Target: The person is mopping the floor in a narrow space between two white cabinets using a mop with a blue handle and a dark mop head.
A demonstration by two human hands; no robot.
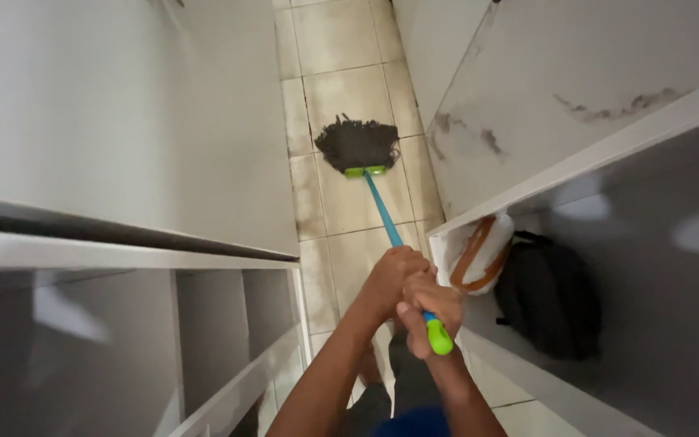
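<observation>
Both hands close around the upper end of a mop: the left hand [394, 279] wraps the blue handle [383, 212], the right hand [430, 311] just below it clasps the shaft near its green end cap [439, 338]. The dark, stringy mop head [356, 144] rests at twelve o'clock on the stained tiled floor [341, 81], between white cabinets. At three o'clock, a black backpack [548, 295] and white bag [479, 251] sit on a shelf. The mop looks light, with a stiff pole and a soft head, best gripped high.
</observation>
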